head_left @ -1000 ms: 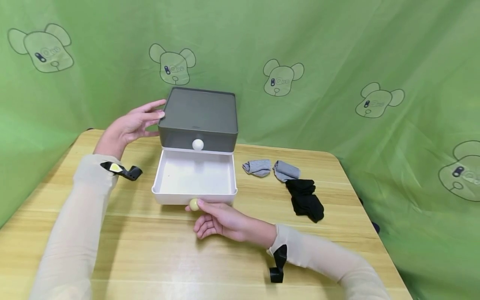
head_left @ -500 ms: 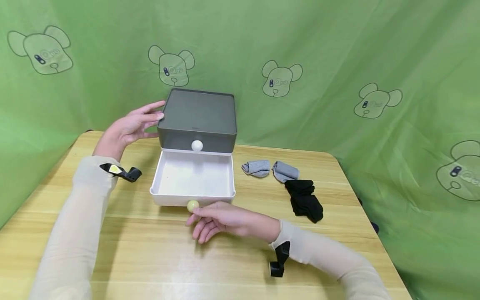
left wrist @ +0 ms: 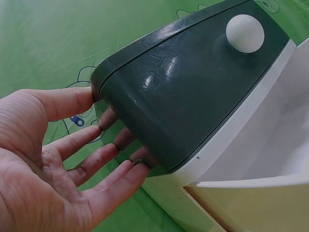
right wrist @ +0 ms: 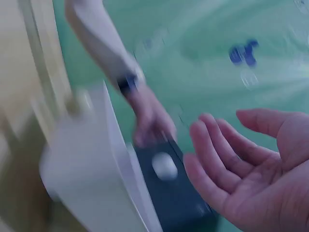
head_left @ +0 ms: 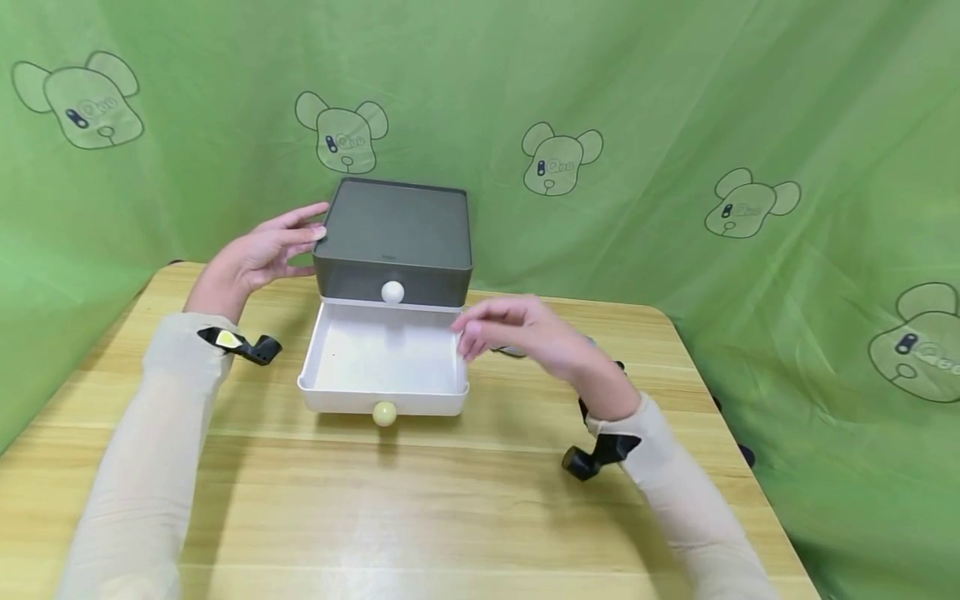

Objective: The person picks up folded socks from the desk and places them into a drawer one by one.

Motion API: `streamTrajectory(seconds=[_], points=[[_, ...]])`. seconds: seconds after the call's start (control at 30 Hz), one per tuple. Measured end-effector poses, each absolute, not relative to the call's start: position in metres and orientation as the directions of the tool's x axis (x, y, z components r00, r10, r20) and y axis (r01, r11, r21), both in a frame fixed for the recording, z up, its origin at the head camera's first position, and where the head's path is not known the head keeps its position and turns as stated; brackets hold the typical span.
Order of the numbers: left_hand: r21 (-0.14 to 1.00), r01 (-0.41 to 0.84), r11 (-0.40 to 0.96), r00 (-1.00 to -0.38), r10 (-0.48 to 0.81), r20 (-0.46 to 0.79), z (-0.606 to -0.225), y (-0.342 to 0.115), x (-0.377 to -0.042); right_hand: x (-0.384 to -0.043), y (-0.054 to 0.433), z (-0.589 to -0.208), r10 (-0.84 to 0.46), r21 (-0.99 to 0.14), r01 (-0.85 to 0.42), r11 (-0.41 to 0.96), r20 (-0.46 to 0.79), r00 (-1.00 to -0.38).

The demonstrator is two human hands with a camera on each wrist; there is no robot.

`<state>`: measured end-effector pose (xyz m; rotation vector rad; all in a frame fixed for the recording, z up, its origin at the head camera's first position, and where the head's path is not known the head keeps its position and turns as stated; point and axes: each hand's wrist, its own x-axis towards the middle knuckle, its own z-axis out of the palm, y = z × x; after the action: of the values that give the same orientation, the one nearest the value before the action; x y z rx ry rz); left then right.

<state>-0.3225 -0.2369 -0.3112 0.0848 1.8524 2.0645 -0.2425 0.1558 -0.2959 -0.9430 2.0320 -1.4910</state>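
Note:
My left hand [head_left: 262,252] rests its fingertips against the left side of a dark grey drawer box [head_left: 397,225]. In the left wrist view the fingers of that left hand [left wrist: 63,164] are spread, touching the box's rounded corner. The white lower drawer [head_left: 386,354] is pulled out, and its inside holds nothing visible. A pale yellow knob [head_left: 385,414] sits on its front; a white knob [head_left: 392,292] is on the upper drawer. My right hand [head_left: 536,337] hovers at the lower drawer's right edge, holding nothing, its fingers loosely bent. The right wrist view shows that hand [right wrist: 251,169] with its fingers apart.
Behind the right hand, a sliver of grey sock [head_left: 512,352] and bits of black sock [head_left: 583,410] show; the rest is hidden. Everything stands on a wooden table [head_left: 360,517]. A green curtain [head_left: 450,83] with bear drawings hangs behind.
My right hand has let go of the yellow knob and moved up and right, now covering most of the socks. The left hand stays against the box; the drawer remains out.

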Motion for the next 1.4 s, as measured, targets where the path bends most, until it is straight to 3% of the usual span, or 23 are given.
streamTrajectory(seconds=[0.13, 0.3, 0.53, 0.73, 1.03, 1.4], points=[[0.972, -0.225, -0.071, -0.933, 0.301, -0.194, -0.311, -0.237, -0.322, -0.276, 0.176, -0.3, -0.573, -0.901, -0.307, 0.308, 0.082, -0.816], [0.972, -0.225, -0.067, -0.933, 0.302, -0.195, -0.312, -0.238, -0.322, -0.314, 0.198, -0.323, -0.457, -0.831, -0.247, 0.499, -0.01, -0.889], [0.973, -0.223, -0.065, -0.934, 0.302, -0.193, -0.312, -0.238, -0.322, -0.349, 0.219, -0.368, -0.427, -0.798, -0.228, 0.558, -0.041, -0.903], [0.974, -0.219, -0.059, -0.932, 0.31, -0.191, -0.311, -0.237, -0.322, -0.371, 0.228, -0.398, -0.437, -0.692, -0.281, 0.665, -0.055, -0.898], [0.974, -0.219, -0.061, -0.932, 0.309, -0.19, -0.311, -0.237, -0.323, -0.38, 0.23, -0.41, -0.428, -0.592, -0.284, 0.754, -0.115, -0.896], [0.974, -0.218, -0.069, -0.934, 0.303, -0.188, -0.312, -0.237, -0.323, -0.377, 0.227, -0.417, -0.425, -0.566, -0.271, 0.778, -0.157, -0.892]])
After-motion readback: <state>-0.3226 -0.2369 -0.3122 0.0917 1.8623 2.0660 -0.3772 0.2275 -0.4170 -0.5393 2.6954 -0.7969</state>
